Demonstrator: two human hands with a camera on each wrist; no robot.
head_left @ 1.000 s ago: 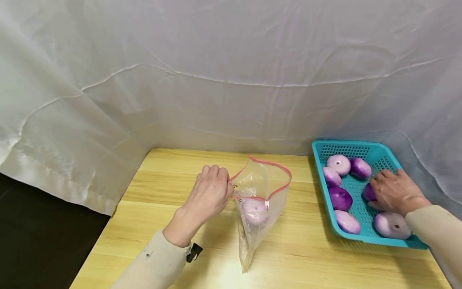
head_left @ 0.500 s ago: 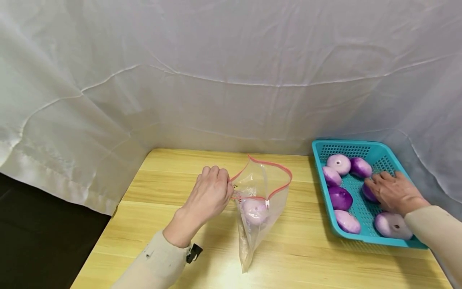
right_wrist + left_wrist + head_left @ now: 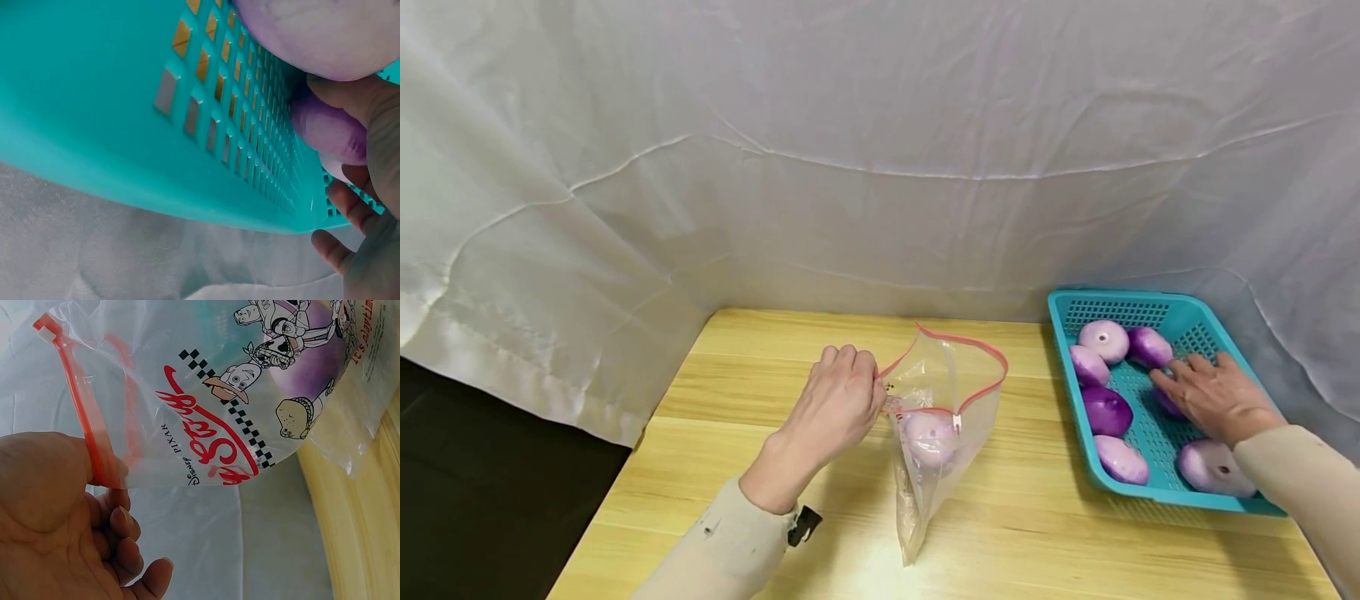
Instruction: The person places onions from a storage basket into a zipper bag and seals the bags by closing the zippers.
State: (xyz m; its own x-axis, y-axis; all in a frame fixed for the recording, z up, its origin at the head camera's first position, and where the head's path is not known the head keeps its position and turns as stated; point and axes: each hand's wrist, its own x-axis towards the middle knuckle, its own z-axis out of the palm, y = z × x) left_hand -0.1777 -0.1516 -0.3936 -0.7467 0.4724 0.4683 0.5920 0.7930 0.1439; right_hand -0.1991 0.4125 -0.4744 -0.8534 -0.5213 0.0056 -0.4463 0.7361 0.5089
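My left hand pinches the red-edged mouth of a clear zip bag between thumb and fingers. Cartoon figures are printed on the bag, and its mouth gapes upward with a white slider on the zip. One pale purple onion shows through the plastic. At the right, my right hand reaches into a teal basket. Its thumb and fingers lie around a dark purple onion, which the hand partly covers in the head view.
Several more onions, such as a pale one and a dark one, lie in the basket around my right hand. The wooden table ends at the left over a dark area. A grey-white cloth hangs behind the table.
My right hand has shifted slightly, its fingers reaching further left over the dark onion. The left hand and the bag have stayed almost still.
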